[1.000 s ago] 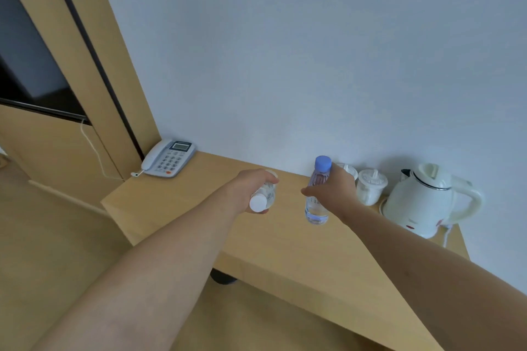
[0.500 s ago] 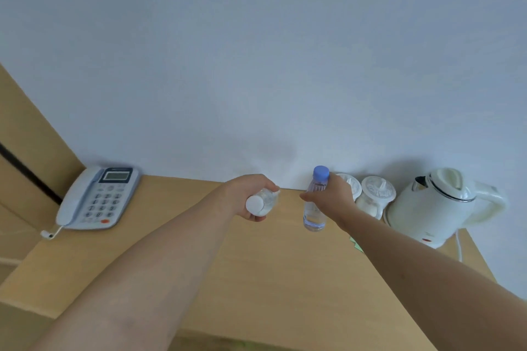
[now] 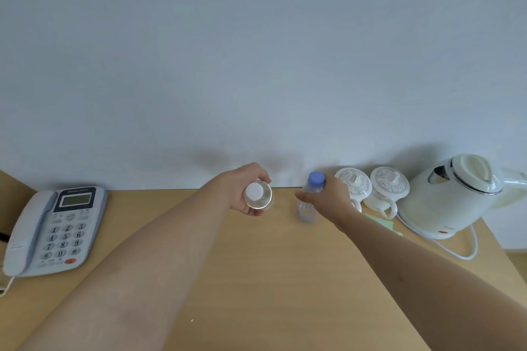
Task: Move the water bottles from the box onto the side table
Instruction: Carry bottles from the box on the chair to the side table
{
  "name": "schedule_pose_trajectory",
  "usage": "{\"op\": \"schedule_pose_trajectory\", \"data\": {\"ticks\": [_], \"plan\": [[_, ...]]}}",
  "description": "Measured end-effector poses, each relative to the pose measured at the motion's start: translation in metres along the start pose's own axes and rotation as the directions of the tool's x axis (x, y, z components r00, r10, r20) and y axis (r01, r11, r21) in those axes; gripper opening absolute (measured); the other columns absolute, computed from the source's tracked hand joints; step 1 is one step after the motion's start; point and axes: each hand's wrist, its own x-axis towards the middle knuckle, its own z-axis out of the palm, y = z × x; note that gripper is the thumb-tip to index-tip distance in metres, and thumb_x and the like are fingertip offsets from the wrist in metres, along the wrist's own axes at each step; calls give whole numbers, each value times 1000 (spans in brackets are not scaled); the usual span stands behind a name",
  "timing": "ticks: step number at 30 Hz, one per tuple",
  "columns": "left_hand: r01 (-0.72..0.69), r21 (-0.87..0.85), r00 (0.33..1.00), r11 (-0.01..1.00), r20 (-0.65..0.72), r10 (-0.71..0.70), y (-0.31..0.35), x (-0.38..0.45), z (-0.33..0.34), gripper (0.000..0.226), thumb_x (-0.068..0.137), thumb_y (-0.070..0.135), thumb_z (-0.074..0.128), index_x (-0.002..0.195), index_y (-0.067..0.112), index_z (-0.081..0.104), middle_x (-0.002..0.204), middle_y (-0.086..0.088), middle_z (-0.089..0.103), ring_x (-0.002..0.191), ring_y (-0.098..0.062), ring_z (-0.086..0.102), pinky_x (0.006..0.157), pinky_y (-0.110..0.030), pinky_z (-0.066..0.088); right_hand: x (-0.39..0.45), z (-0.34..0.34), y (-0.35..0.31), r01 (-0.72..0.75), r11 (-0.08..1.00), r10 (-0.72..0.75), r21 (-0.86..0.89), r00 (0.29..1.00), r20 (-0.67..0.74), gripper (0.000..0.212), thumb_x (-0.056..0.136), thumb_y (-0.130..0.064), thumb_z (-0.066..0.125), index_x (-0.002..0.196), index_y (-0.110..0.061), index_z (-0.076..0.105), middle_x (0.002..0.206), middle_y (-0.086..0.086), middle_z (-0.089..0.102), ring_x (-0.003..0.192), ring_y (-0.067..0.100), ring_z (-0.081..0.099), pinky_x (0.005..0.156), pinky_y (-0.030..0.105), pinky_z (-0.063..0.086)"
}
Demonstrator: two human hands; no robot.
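Observation:
My left hand [image 3: 242, 189] grips a clear water bottle with a white cap [image 3: 257, 196], held over the back of the wooden side table [image 3: 271, 279] with its cap pointing towards me. My right hand [image 3: 332, 201] grips a second clear bottle with a blue cap [image 3: 309, 202], upright, its base at or just above the tabletop near the wall. The two bottles are a short gap apart. The box is out of view.
A grey desk phone [image 3: 50, 229] lies at the table's left end. Two white lidded cups [image 3: 370, 189] and a white electric kettle [image 3: 453, 196] with its cord [image 3: 467, 251] stand at the back right, next to my right hand. A green paper [image 3: 383, 224] lies beneath the cups.
My view has swung right and closer to the table; the door frame at left is gone. Both hands have stayed near the wall, and the blue-capped bottle has come lower towards the tabletop.

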Motion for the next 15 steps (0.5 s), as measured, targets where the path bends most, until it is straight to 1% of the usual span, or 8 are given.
{"op": "schedule_pose_trajectory", "data": {"ticks": [3,4,6,8,10,12,13,15], "plan": [[5,-171,997,985,72,7,7,2,0,20,84,10,67,99,6,54,67,-16,67,57,-35,66,62,-48,59,9,2,0,24,1000,-24,-6,1000,0,38,71,-35,87,93,-23,59,83,-9,61,77,9,58,63,25,43],[2,-216,998,976,67,13,10,5,0,17,84,9,68,95,4,56,68,-16,67,61,-35,66,62,-50,59,12,3,0,28,1000,-28,-8,1000,2,37,71,-35,87,93,-24,59,81,-11,60,75,7,56,60,23,40],[-18,-266,999,964,26,26,12,6,-3,10,82,7,69,87,1,63,89,-17,65,76,-38,66,70,-55,60,18,6,-2,33,999,-32,-12,999,8,38,72,-35,86,95,-24,59,82,-12,60,75,6,55,59,22,38],[-80,-217,997,973,-2,81,11,11,-8,8,78,-1,73,85,2,70,106,-18,57,87,-36,67,74,-49,61,22,9,-5,42,999,-41,-31,999,19,37,73,-36,86,95,-24,59,81,-13,60,74,2,54,58,21,37],[-132,-194,991,972,-36,128,10,15,-9,30,79,-1,78,105,3,64,111,-13,55,90,-28,71,67,-39,62,24,11,-7,51,998,-50,-42,998,25,33,74,-37,84,93,-25,60,81,-12,61,74,5,56,59,23,38],[-97,-332,994,938,-73,77,8,19,-9,40,86,16,73,120,4,56,120,-19,50,97,-44,68,65,-48,62,25,12,-8,53,996,-52,-72,999,13,31,75,-37,83,91,-24,60,80,-11,62,77,11,58,63,27,41],[-78,-347,995,935,-81,53,8,18,-9,43,90,23,70,124,4,53,125,-23,49,101,-50,64,65,-53,61,25,12,-9,49,994,-49,-95,999,7,32,75,-37,82,91,-23,59,80,-10,61,79,14,59,65,28,42],[-47,-298,996,954,-90,20,7,19,-10,48,94,33,64,126,1,50,126,-31,50,103,-53,63,66,-55,61,24,12,-11,40,991,-40,-126,999,8,32,75,-37,82,92,-22,59,81,-8,61,82,17,61,67,30,45]]}}
